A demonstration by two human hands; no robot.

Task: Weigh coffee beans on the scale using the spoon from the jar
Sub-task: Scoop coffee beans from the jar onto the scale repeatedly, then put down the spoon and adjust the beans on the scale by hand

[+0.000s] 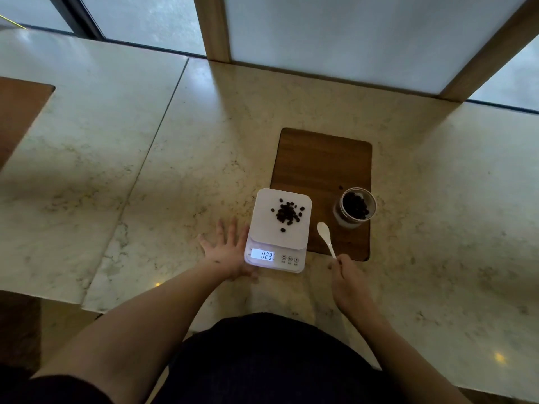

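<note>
right hand (345, 282) grips spoon (326, 238) between scale (278, 228) and jar (355, 207).

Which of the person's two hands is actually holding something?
The right hand, near the wooden board, pinches the handle of the white spoon. The left hand holds nothing; it lies flat and spread on the counter against the scale.

A white scale (278, 230) lies flat on the worktop near its front edge, its lit display reading 023. A small loose pile of dark coffee beans (287, 212) sits on its platform, with one bean apart toward the display. To its right stands an open clear jar (354, 207), upright, with beans in its bottom. Between scale and jar, a white spoon (326, 237) is held by its handle end, bowl empty and pointing toward the back edge.
</note>
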